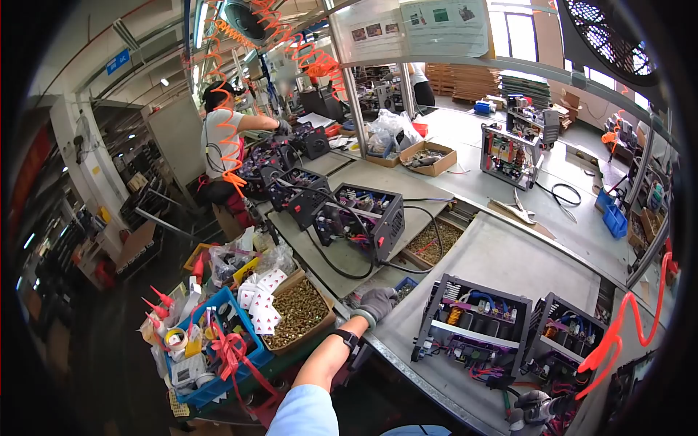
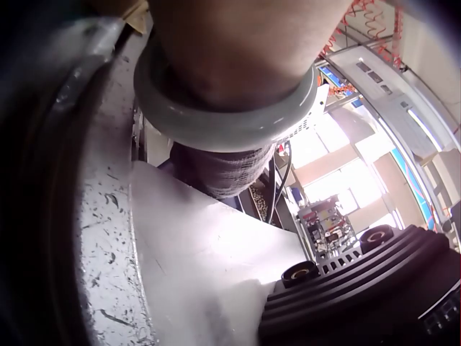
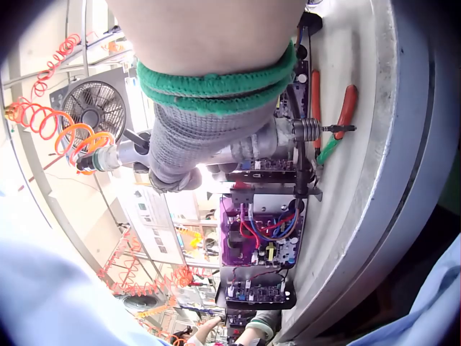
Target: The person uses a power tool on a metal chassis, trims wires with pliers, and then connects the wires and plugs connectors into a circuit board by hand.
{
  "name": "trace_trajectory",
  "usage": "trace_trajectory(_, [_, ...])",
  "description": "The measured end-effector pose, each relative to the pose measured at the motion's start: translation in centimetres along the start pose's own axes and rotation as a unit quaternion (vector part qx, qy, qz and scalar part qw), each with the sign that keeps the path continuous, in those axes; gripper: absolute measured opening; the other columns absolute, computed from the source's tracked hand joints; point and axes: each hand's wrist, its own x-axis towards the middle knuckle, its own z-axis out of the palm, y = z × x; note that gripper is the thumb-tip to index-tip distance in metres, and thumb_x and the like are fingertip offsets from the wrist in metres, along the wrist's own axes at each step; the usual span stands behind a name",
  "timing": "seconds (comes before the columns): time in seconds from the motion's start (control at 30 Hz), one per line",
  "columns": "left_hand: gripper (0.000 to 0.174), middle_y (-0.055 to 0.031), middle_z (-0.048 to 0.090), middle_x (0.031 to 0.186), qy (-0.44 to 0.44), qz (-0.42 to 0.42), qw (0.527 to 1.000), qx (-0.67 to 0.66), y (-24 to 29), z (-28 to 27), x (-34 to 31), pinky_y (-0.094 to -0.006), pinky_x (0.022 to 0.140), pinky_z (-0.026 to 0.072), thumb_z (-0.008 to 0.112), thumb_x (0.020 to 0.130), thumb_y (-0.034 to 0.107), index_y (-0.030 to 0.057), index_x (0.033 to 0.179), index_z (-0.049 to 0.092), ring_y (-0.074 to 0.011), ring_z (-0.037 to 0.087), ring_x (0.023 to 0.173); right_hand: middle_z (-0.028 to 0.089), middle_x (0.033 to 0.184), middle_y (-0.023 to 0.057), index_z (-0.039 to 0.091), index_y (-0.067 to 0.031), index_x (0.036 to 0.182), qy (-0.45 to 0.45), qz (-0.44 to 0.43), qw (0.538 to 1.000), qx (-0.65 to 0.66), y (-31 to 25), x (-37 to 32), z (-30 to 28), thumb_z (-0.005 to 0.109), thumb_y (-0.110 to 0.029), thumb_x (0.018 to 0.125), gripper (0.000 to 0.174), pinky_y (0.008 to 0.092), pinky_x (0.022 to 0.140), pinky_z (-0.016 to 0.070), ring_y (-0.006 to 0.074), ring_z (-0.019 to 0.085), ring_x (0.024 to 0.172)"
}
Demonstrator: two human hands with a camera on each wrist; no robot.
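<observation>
My gloved left hand [image 1: 376,304] reaches over a small blue tray [image 1: 405,288] in the gap beside the metal bench; its fingers are hard to make out, and in the left wrist view the glove [image 2: 223,169] hides them. My gloved right hand [image 3: 191,148] grips a silver air screwdriver [image 3: 248,144] with an orange coiled hose. In the head view the right hand [image 1: 532,408] is low at the right, beside two open-topped black units [image 1: 476,320] [image 1: 567,330] with purple boards and wiring.
A box of brass screws [image 1: 298,309] and a blue crate [image 1: 218,385] of bottles and tape stand left. More black units [image 1: 363,218] with cables lie beyond. Red-handled pliers [image 3: 347,104] rest near the bench edge. A person in a white shirt [image 1: 218,138] works at the far left.
</observation>
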Motion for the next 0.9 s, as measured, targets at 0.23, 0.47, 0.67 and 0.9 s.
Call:
trace_trajectory(0.23, [0.016,-0.0058,0.074,0.092,0.016,-0.161,0.902,-0.4,4.8,-6.2,-4.8,-0.0249,0.062,0.0512,0.062,0.096,0.014,0.0054,0.106,0.072,-0.0113,0.066,0.071,0.062,0.097,0.0076,0.057,0.0005,0.119,-0.065,-0.005,0.994,0.091,-1.0,2.9,0.2,0.075,-0.009,0.085,0.04,0.0316,0.077,0.0513,0.0164,0.061,0.084])
trace_trajectory(0.47, [0.02,-0.0012,0.071,0.095,-0.035,-0.101,0.668,-0.736,15.0,-12.2,-16.1,-0.0162,0.053,0.0437,0.064,0.099,0.018,0.0096,0.117,0.065,-0.0011,0.056,0.063,0.052,0.083,0.0049,0.052,-0.008,0.12,-0.136,-0.211,0.885,0.393,-9.5,11.6,7.3,0.081,-0.03,0.085,0.051,0.0273,0.044,0.0492,0.0139,0.053,0.059])
trace_trajectory(0.67, [0.03,0.0012,0.07,0.094,-0.115,-0.055,0.531,-0.838,19.0,-9.5,-19.5,-0.0141,0.053,0.0453,0.059,0.103,0.025,0.0059,0.125,0.061,-0.0012,0.061,0.066,0.05,0.087,0.0037,0.052,-0.0052,0.128,-0.096,-0.189,0.843,0.495,-13.8,10.5,14.9,0.079,-0.026,0.081,0.058,0.0247,0.049,0.0454,0.0111,0.051,0.066])
trace_trajectory(0.9, [0.031,0.0064,0.064,0.076,-0.118,-0.066,0.498,-0.857,20.3,-8.2,-20.1,-0.0151,0.043,0.0359,0.06,0.101,0.038,0.0108,0.113,0.067,0.0005,0.054,0.055,0.052,0.091,0.004,0.055,-0.0034,0.128,-0.114,-0.196,0.851,0.475,-13.0,9.8,16.1,0.077,-0.027,0.08,0.058,0.0239,0.054,0.0452,0.01,0.051,0.065])
